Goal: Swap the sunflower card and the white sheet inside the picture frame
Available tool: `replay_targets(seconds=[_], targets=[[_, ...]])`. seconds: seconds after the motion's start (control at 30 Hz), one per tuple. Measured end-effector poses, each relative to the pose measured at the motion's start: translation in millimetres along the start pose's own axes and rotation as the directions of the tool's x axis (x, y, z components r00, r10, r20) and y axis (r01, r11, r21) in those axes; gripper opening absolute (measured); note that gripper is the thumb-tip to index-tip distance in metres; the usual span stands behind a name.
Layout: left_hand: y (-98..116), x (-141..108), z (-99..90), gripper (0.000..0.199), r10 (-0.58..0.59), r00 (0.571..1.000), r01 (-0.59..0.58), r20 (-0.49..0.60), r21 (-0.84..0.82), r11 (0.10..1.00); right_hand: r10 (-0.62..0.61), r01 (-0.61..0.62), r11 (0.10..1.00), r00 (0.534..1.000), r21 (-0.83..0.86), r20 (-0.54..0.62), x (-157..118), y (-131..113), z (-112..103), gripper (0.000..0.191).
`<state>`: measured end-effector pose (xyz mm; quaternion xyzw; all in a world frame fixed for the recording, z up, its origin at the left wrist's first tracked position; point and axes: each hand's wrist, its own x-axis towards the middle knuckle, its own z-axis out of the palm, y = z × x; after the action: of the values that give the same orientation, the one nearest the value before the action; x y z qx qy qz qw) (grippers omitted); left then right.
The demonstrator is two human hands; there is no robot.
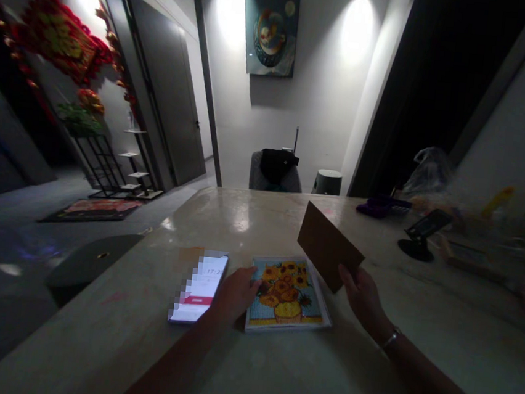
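A sunflower picture with a pale border, its surface grainy like a mosaic, lies flat on the table. At its left edge, my left hand has closed fingers holding the border; the fingertips overlap the picture's side. My right hand pinches a flat brown card by its lower right corner. That card is tilted and raised above the table, just behind and right of the picture. To the left of my left hand lies a lit phone, partly blurred out by pixel blocks.
The pale stone table reaches forward to a chair with a black item on it. On the right stand a black phone stand, a purple object and a clear plastic bag. A dark stool is at the left edge.
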<state>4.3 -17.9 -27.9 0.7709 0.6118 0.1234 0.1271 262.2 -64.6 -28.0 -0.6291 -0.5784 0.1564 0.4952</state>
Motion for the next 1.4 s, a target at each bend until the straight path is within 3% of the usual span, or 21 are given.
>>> replay_targets(seconds=[0.13,0.27,0.37,0.53,0.73,0.87,0.93,1.07,1.13,1.4], targets=[[4,0,-3.5,0.039,-0.018,1.0,0.018,0.009,-0.033,0.999,-0.231,0.228,0.973,0.955,0.038,0.186,-8,-4,6,0.035],[7,-1,-5.8,0.029,-0.001,1.0,0.003,0.02,-0.091,0.996,-0.368,0.392,0.92,0.843,0.02,0.393,-11,-1,11,0.043],[7,-2,-5.5,0.024,0.011,0.999,-0.008,0.033,-0.111,0.994,-0.413,0.485,0.874,0.772,-0.027,0.483,-13,3,14,0.05],[7,-3,-4.1,0.024,0.03,0.999,-0.028,0.016,-0.142,0.989,-0.352,0.475,0.879,0.706,-0.043,0.615,-14,3,8,0.065],[3,-2,-2.8,0.025,0.019,0.999,-0.015,0.028,-0.131,0.991,-0.311,0.405,0.913,0.622,0.044,0.718,-10,-2,-5,0.063],[1,-1,-1.9,0.025,0.02,1.0,-0.018,0.016,-0.119,0.993,-0.277,0.332,0.939,0.592,0.085,0.757,-6,-1,-7,0.065],[1,-1,-2.0,0.026,0.037,0.999,-0.034,0.018,-0.114,0.993,-0.266,0.295,0.951,0.621,0.094,0.737,-5,3,-4,0.061],[2,0,-1.7,0.025,0.041,0.999,-0.037,0.026,-0.131,0.991,-0.191,0.25,0.967,0.821,-0.039,0.537,-2,19,6,0.051],[1,0,-1.3,0.024,0.034,0.999,-0.031,0.02,-0.126,0.992,-0.124,0.197,0.973,0.884,-0.119,0.45,0,26,9,0.05],[2,0,-3.6,0.024,0.044,0.999,-0.046,-0.014,-0.132,0.99,-0.026,0.052,0.997,0.935,-0.065,0.355,6,27,10,0.049]])
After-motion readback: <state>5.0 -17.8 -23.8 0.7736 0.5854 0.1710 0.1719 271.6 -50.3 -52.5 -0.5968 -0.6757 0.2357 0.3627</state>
